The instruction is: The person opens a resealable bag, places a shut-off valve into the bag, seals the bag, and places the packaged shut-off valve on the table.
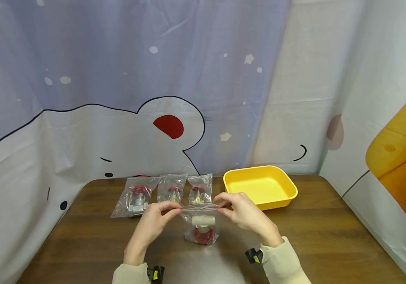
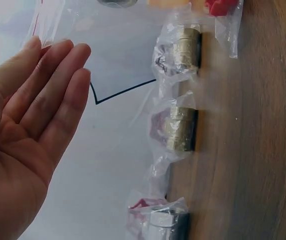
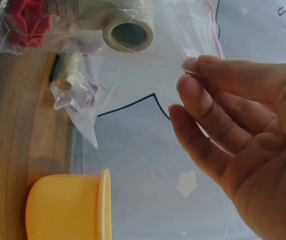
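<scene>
A clear zip bag [image 1: 200, 213] hangs upright between both hands, with a red zip line along its top edge in the right wrist view. Inside it is a valve with a beige pipe body [image 1: 203, 221] and a red handwheel [image 1: 204, 235] pointing down. The left hand [image 1: 157, 219] pinches the bag's upper left corner between thumb and fingers. At the upper right corner, the right hand [image 1: 247, 213] pinches the bag's edge with thumb and index finger. In the right wrist view the pipe's round open end [image 3: 128, 36] faces the camera.
Behind the hands stand three bagged valves with red handwheels: a grey one [image 1: 138, 203] at left and two brass ones [image 2: 183, 129], [image 2: 187, 49]. A yellow tray [image 1: 259, 203] sits at the back right of the wooden table [image 1: 323, 228]. A printed curtain [image 1: 118, 138] hangs behind.
</scene>
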Available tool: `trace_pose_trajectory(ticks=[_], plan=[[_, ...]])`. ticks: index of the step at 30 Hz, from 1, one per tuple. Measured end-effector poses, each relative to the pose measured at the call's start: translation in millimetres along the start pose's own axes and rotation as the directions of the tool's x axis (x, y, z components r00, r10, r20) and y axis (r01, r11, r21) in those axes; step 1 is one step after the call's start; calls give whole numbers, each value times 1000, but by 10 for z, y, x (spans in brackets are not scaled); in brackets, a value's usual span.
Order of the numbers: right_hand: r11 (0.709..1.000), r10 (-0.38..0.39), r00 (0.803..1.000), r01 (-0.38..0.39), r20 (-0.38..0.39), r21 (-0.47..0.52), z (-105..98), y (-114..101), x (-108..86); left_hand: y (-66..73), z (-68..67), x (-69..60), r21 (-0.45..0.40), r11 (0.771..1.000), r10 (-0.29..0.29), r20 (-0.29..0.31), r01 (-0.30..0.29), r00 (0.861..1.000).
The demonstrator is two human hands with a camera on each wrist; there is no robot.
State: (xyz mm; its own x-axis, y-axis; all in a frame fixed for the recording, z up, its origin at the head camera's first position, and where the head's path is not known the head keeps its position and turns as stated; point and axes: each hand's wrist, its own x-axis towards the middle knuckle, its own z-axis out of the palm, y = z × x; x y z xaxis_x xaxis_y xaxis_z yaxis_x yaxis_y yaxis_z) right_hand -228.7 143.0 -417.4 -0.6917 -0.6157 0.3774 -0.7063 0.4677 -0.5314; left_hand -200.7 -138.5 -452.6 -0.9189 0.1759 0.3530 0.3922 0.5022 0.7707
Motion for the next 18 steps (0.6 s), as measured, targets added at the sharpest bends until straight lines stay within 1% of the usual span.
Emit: trace_pose_trajectory(ticks=[2, 5, 9, 12, 14, 18], plan=[[1000, 2, 1000, -2, 0, -5, 1, 3, -3, 2, 7, 3, 9, 1000, 9, -18, -9, 1000], [1000, 10, 1000, -10, 1, -7, 2, 2, -7, 7, 23, 10, 18, 1000, 15, -19, -14, 1000], [999, 34, 999, -33, 15, -18, 16, -2, -10, 14, 41, 13, 19, 1000, -7, -10, 7, 1000], [998, 58, 998, -57, 29, -22, 31, -11, -11, 11, 51, 15, 23, 1000, -9, -11, 10, 1000], [997, 70, 997, -69, 37, -26, 44, -29, -4, 0, 52, 19, 24, 1000, -8, -15, 8, 1000], [997, 66, 997, -64, 36, -46, 56, -103, 15, -6, 48, 31, 19, 1000, -24, -38, 24, 999]])
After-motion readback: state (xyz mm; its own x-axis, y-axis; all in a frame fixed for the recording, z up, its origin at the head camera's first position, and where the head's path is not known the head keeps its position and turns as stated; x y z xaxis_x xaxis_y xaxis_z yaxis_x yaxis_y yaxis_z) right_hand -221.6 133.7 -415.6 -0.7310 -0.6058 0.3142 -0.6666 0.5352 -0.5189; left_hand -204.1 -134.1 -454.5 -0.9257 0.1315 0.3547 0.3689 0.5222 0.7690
